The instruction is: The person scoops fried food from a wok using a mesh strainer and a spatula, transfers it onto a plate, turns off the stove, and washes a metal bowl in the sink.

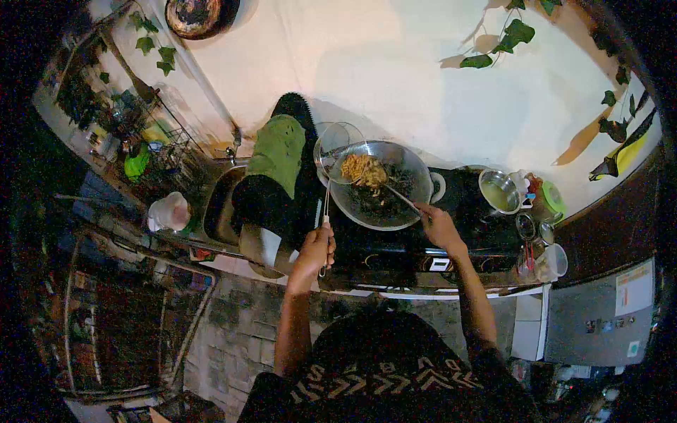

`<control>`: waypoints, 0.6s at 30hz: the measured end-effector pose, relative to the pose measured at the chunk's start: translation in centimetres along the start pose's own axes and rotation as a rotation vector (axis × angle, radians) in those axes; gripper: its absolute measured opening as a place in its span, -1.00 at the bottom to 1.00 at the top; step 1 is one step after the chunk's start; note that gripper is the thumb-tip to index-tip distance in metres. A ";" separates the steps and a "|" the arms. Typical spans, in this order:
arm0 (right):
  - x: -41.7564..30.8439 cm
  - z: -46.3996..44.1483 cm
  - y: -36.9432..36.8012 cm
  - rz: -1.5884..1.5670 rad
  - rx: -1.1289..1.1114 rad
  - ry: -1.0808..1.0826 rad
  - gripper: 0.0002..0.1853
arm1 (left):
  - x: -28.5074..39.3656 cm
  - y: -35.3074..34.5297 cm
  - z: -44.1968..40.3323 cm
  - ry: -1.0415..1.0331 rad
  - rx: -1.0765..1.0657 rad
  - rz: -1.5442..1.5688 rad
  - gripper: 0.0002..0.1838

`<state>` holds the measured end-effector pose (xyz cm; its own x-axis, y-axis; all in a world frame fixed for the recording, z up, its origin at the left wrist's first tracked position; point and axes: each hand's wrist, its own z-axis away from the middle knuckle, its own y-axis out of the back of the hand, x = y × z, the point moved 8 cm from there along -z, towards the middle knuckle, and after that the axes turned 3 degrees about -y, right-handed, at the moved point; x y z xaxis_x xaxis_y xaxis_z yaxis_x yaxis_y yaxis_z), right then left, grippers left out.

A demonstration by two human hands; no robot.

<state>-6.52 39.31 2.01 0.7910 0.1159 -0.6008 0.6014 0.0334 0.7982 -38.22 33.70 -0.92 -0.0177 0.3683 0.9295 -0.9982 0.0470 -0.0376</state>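
My left hand (314, 252) is closed round the long handle of a wire strainer (327, 201). The strainer's round basket lies over the left rim of a large wok (419, 176), with golden-brown pieces of food (363, 170) in and beside it. My right hand (441, 229) grips a long-handled spatula (405, 199) that slants down into the wok; its head is hidden by the food. Dark contents, hard to make out, fill the rest of the wok. The wok sits on a black stove (381, 261).
Right of the wok stands a metal pot (499, 190) holding yellowish liquid, near jars and a clear plastic container (551, 262). To the left are a green cloth (278, 155), a sink (223, 204), a whitish tub (169, 211) and a dish rack (169, 130).
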 end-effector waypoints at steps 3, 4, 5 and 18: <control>0.4 0.0 -0.6 -0.075 0.014 -0.011 -0.68 | -0.4 -0.1 -0.2 -0.002 0.003 0.019 -0.61; 0.3 0.2 -0.5 -0.078 0.018 -0.010 -0.68 | -0.6 -0.1 -0.3 -0.006 0.003 0.015 -0.61; 0.3 0.5 -0.1 -0.096 0.041 0.002 -0.68 | -0.7 -0.1 -0.4 -0.008 0.002 0.025 -0.61; -2.1 2.8 9.4 0.087 0.051 0.109 -0.67 | -1.9 -2.6 -1.0 0.081 -0.006 0.065 -0.67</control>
<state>-2.20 36.57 10.63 0.8252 0.2233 -0.5188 0.5380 -0.0312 0.8424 -35.50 33.81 -2.99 -0.0773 0.4450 0.8922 -0.9948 0.0257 -0.0990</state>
